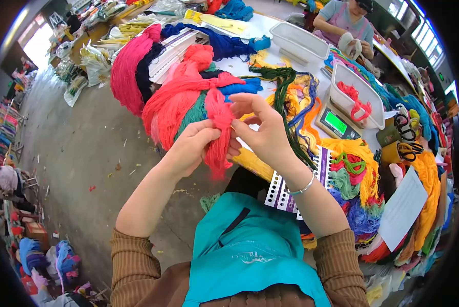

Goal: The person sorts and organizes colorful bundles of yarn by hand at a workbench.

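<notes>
A skein of coral-red thread (220, 113) hangs between my hands, with its loose tail dangling below. My left hand (191, 146) is closed round the skein from the left, thumb against the strands. On the other side, my right hand (260, 128) pinches at the skein with its thumb, the index finger arched above; the fingertips are partly hidden. The strand runs up into a larger heap of coral thread (173, 97) at the table's edge. Green thread (192, 113) shows under that heap, and blue thread (242, 88) lies just behind my hands.
A digital scale (336, 123) carries a white plastic tray (375, 110) with red thread inside. Another tray (300, 41) stands farther back. Thread cards (276, 192) with punched holes lie by my right forearm. Scissors (408, 151) stand in holders at right. A co-worker (344, 25) sits across the table.
</notes>
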{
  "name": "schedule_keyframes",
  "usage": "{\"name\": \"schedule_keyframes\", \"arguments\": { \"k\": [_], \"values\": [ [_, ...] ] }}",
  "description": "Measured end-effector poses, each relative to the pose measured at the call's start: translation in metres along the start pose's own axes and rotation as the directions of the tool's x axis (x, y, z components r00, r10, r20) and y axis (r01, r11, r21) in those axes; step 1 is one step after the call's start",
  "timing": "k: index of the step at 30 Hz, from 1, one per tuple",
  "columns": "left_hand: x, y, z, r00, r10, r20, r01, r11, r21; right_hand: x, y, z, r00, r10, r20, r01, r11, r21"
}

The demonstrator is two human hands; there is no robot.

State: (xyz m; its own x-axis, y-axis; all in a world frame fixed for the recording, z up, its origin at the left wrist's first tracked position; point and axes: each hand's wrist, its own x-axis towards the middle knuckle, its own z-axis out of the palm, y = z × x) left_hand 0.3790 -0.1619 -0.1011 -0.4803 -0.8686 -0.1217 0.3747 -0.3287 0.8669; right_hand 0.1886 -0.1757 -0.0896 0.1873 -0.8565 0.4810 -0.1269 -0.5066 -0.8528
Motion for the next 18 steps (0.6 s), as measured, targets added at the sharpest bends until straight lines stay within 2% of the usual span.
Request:
{"name": "schedule_keyframes", "arguments": {
  "k": [1, 2, 3, 5, 6, 7, 8, 9, 10, 11, 13, 14, 17, 18],
  "values": [
    [-0.001, 0.0, -0.003, 0.997, -0.022, 0.073, 0.018, 0.998, 0.054, -0.002, 0.004, -0.003, 0.997, 0.015, 0.077, -0.015, 1.0, -0.009],
    [-0.003, 0.0, -0.003, 0.997, -0.022, 0.07, 0.018, 0.998, 0.053, -0.004, 0.006, -0.004, 0.988, 0.032, 0.153, -0.029, 0.999, -0.02],
    [-0.005, 0.001, -0.003, 0.995, -0.065, 0.071, 0.058, 0.993, 0.099, -0.006, 0.005, -0.003, 0.991, -0.031, 0.131, 0.033, 0.999, -0.009],
    [-0.006, -0.003, -0.004, 0.991, -0.109, 0.071, 0.098, 0.985, 0.144, -0.008, 0.006, -0.001, 0.993, -0.035, 0.109, 0.036, 0.999, -0.005],
    [-0.005, -0.009, -0.005, 0.998, 0.061, -0.01, -0.054, 0.935, 0.351, -0.008, 0.007, 0.0, 0.996, -0.041, 0.084, 0.041, 0.999, -0.003],
    [-0.005, -0.013, -0.004, 0.969, 0.243, -0.052, -0.175, 0.817, 0.549, -0.009, 0.007, 0.0, 0.996, -0.04, 0.084, 0.041, 0.999, -0.003],
    [-0.006, -0.017, 0.0, 0.969, 0.243, -0.052, -0.175, 0.817, 0.549, -0.01, 0.008, 0.0, 0.999, -0.015, 0.036, 0.015, 1.0, 0.006],
    [-0.008, -0.022, 0.007, 0.851, 0.52, -0.076, -0.318, 0.625, 0.713, -0.011, 0.008, 0.001, 1.0, 0.011, -0.012, -0.01, 1.0, 0.016],
    [-0.009, -0.024, 0.01, 0.66, 0.751, -0.036, -0.38, 0.374, 0.846, -0.011, 0.008, 0.0, 1.0, 0.01, -0.011, -0.009, 1.0, 0.017],
    [-0.009, -0.025, 0.008, 0.567, 0.818, 0.098, -0.433, 0.194, 0.88, -0.011, 0.007, 0.0, 0.999, 0.046, -0.025, -0.046, 0.999, 0.004],
    [-0.014, -0.018, 0.018, 0.53, 0.813, 0.242, -0.372, -0.034, 0.928, -0.011, 0.003, 0.001, 0.994, 0.106, -0.033, -0.106, 0.994, 0.008],
    [-0.013, -0.016, 0.022, 0.512, 0.808, 0.293, -0.372, -0.099, 0.923, -0.012, 0.005, 0.002, 0.995, 0.099, -0.029, -0.1, 0.994, -0.036],
    [-0.012, -0.017, 0.019, 0.506, 0.806, 0.307, -0.361, -0.125, 0.924, -0.015, 0.004, 0.006, 0.997, 0.082, -0.018, -0.083, 0.994, -0.076],
    [-0.012, -0.014, 0.02, 0.501, 0.807, 0.312, -0.374, -0.124, 0.919, -0.014, -0.001, 0.005, 0.989, 0.146, -0.009, -0.146, 0.986, -0.081]
  ]
}}
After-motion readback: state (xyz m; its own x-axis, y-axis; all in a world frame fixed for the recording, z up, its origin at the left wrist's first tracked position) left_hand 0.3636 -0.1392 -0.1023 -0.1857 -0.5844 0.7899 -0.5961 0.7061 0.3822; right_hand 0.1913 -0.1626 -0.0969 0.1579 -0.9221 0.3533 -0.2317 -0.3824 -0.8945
